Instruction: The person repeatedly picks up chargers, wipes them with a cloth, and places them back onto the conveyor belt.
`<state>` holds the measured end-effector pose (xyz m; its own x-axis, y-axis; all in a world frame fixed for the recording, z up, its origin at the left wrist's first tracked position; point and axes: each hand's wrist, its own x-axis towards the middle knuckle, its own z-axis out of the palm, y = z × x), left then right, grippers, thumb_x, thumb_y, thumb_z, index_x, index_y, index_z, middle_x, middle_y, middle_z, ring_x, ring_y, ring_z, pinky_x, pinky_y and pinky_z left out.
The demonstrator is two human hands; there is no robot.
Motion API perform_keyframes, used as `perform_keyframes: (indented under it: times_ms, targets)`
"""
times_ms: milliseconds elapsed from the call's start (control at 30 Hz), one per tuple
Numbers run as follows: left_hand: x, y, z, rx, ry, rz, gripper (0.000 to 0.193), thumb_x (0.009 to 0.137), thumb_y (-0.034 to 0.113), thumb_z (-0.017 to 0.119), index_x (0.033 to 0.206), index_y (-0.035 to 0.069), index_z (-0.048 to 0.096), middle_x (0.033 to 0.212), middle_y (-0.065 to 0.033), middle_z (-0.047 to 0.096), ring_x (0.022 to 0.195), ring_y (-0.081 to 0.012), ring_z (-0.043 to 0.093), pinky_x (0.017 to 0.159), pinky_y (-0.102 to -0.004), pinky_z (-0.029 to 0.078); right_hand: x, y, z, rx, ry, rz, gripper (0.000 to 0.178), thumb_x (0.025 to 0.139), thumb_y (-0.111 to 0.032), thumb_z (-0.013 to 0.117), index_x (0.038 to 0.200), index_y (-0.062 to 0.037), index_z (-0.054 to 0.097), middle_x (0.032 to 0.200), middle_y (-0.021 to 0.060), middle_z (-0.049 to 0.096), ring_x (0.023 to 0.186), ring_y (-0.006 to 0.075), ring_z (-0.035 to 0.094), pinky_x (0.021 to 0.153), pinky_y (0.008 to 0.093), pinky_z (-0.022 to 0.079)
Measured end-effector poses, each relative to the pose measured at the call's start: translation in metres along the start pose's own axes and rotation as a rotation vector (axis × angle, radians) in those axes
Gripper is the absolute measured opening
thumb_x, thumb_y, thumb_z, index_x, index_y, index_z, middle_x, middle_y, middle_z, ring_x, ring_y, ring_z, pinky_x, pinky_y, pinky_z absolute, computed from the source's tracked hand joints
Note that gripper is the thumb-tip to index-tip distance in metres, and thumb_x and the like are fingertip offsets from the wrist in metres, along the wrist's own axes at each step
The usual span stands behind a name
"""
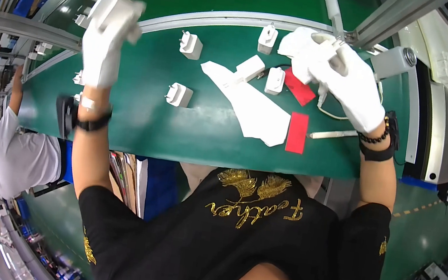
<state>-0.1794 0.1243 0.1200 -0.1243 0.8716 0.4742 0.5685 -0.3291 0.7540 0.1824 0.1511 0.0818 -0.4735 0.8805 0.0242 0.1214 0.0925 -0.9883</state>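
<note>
My left hand [112,30], in a white glove, is raised over the far left of the green bench, smeared by motion. Its fingers are closed around a boxy white plug charger [103,7]. On the far right, my gloved right hand [350,80] curls its fingers around another white charger [324,53], with metal prongs near the fingertips. Beside those fingers is a crumpled white cloth [297,44]. Between my hands stand several white chargers, such as one at the back [190,45] and one nearer me [179,95]. Another charger [250,68] rests on a white sheet [259,110].
Two red cards [297,133] [299,87] lie right of centre. A white pen-like stick [332,134] points toward my right wrist. A white bottle [395,62] lies at the back right. A metal rail [224,18] borders the bench's far edge. Another person [24,155] sits at left.
</note>
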Motion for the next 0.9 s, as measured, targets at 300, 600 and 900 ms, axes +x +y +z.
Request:
perform_keyframes:
  times_ms: [300,600,900]
  targets:
    - [-0.126,0.059,0.093,-0.932,-0.366,-0.511,0.048,0.088,0.016,0.059,0.127,-0.006,0.043,0.105,-0.0095,0.06,0.072,-0.0126,0.058,0.066,-0.0228,0.048,-0.069,-0.021,0.062,0.304,0.094,0.092,0.058,0.088,-0.018,0.06,0.137,0.0022,0.036,0.103,0.0058,0.059,0.075,0.0088,0.057,0.059,0.0189,0.045]
    - [-0.153,0.072,0.119,-1.688,-0.531,-0.806,0.068,0.081,0.019,0.062,0.135,-0.006,0.03,0.106,-0.0132,0.053,0.075,-0.0186,0.051,0.064,-0.0283,0.039,-0.095,0.006,0.075,0.697,0.098,0.102,0.06,0.099,-0.039,0.035,0.136,0.0072,0.031,0.087,0.0079,0.055,0.062,0.0124,0.048,0.053,0.0222,0.038]
    - [-0.172,0.074,0.122,-0.917,-0.418,-0.54,0.053,0.084,0.009,0.061,0.131,0.002,0.038,0.114,-0.0084,0.051,0.099,-0.0144,0.053,0.086,-0.0273,0.043,-0.1,0.023,0.085,-0.093,0.17,-0.333,0.088,0.073,-0.001,0.074,0.144,-0.0012,0.022,0.11,0.007,0.056,0.092,0.0124,0.056,0.084,0.0275,0.045]
